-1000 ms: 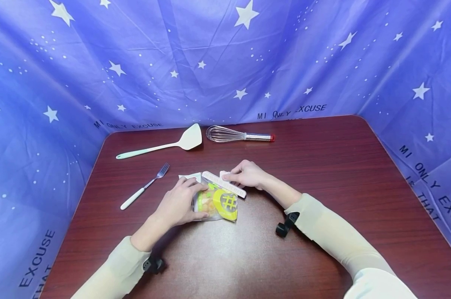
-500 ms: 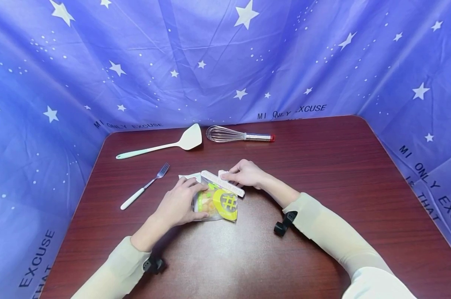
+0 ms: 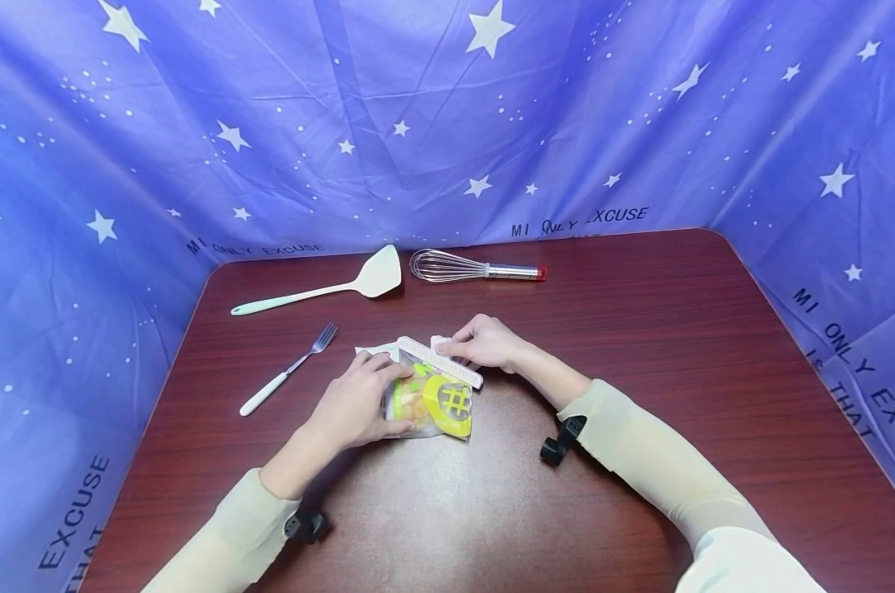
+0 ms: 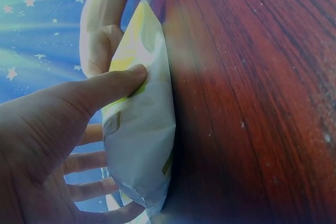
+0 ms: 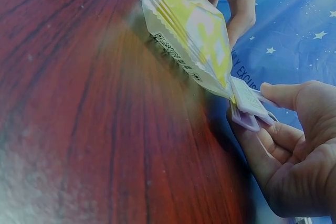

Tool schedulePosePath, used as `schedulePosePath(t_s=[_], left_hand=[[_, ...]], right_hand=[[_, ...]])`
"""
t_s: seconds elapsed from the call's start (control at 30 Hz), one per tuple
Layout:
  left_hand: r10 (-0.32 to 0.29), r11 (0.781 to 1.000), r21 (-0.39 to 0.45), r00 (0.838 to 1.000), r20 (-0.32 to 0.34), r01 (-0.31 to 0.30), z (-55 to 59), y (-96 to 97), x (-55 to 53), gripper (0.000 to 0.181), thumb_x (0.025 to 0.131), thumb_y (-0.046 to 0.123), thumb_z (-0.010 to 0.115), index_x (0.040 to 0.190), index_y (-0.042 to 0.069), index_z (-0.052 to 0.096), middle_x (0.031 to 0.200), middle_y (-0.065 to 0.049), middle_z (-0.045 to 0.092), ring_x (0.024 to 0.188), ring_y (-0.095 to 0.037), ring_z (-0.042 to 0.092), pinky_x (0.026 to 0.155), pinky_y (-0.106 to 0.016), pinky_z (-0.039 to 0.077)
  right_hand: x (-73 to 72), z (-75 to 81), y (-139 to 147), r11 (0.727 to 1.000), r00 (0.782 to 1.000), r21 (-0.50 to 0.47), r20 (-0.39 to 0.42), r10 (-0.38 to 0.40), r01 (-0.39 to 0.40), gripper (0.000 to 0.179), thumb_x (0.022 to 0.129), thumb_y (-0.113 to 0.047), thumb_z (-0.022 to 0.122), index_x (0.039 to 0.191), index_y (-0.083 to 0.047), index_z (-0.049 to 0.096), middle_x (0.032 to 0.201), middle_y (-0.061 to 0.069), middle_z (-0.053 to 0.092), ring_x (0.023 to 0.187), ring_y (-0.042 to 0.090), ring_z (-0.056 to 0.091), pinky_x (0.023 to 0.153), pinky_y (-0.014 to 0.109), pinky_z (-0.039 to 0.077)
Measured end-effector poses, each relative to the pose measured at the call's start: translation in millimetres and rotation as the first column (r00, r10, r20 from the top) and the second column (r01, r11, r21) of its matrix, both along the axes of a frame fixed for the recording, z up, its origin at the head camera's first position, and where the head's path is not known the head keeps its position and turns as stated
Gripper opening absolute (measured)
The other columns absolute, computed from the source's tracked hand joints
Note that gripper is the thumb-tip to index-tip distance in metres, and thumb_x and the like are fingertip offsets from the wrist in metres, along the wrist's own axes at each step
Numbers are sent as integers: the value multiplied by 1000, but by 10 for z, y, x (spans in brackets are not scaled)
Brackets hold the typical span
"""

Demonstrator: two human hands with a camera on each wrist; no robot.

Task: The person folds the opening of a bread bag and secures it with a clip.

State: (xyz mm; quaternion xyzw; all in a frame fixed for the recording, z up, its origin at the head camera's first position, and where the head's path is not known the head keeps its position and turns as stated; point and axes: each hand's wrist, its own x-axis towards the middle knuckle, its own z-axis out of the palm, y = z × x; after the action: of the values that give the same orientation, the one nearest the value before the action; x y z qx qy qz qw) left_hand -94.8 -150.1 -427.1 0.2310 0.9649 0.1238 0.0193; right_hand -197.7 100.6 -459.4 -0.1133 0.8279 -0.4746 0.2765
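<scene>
A small snack bag, yellow and white with a clear part, lies near the middle of the table. My left hand holds it from the left, thumb on the near side and fingers spread over the far side. A long pale pink bag clip lies across the bag's upper right edge. My right hand pinches the clip's handle between thumb and fingers. In the right wrist view, the clip has its jaws at the bag's edge. The left wrist view shows the bag's white back.
Left of the bag lies a fork with a white handle. Behind it are a pale green-handled spatula and a wire whisk. A blue curtain with white stars surrounds the back and sides of the dark red table.
My right hand and the bag clip have shifted slightly left and away from me along the bag's edge. The left hand and the bag have stayed in place.
</scene>
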Motion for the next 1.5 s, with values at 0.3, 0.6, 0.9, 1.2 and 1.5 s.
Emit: schedulePosePath(t_s=[0.3, 0.6, 0.9, 1.2, 1.5], left_hand=[[-6, 1000, 5, 1000, -10, 6, -2, 2, 2, 75, 68, 54, 97, 132, 22, 72, 123, -2, 68, 120, -28, 58, 74, -51, 63], [-14, 1000, 7, 1000, -22, 14, 2, 3, 4, 76, 68, 54, 97, 132, 21, 72, 123, -2, 68, 121, -29, 59, 74, -51, 64], [-17, 1000, 3, 1000, -21, 17, 3, -2, -2, 75, 68, 55, 96, 131, 22, 72, 125, -2, 68, 121, -29, 59, 74, -51, 63], [-17, 1000, -1, 1000, -20, 17, -6, 5, -11, 75, 68, 55, 96, 132, 22, 72, 125, -2, 68, 120, -28, 59, 72, -51, 63], [-17, 1000, -5, 1000, -20, 17, -2, -8, -13, 75, 68, 56, 95, 131, 22, 72, 124, -2, 68, 120, -28, 59, 73, -51, 63]], right_hand=[[-15, 3, -19, 1000, 1000, -5, 1, 1, -1, 29, 96, -35, 78, 102, -7, 86, 82, 1, 79, 66, 8, 72, 65, 28, 63], [-19, -6, -40, 1000, 1000, -8, -1, -5, 5, 30, 96, -35, 78, 101, -7, 85, 81, 2, 79, 66, 8, 72, 65, 28, 63], [-25, 7, -64, 1000, 1000, -3, 10, -1, 1, 29, 97, -36, 78, 101, -8, 86, 85, 2, 80, 68, 9, 73, 66, 28, 63], [-28, 5, -72, 1000, 1000, -1, 8, 4, -4, 30, 97, -37, 77, 102, -8, 86, 86, 2, 81, 68, 9, 74, 67, 28, 63], [-28, 15, -83, 996, 992, 92, -122, 25, -13, 29, 95, -42, 78, 93, -13, 86, 82, -5, 76, 70, 5, 65, 65, 22, 54]])
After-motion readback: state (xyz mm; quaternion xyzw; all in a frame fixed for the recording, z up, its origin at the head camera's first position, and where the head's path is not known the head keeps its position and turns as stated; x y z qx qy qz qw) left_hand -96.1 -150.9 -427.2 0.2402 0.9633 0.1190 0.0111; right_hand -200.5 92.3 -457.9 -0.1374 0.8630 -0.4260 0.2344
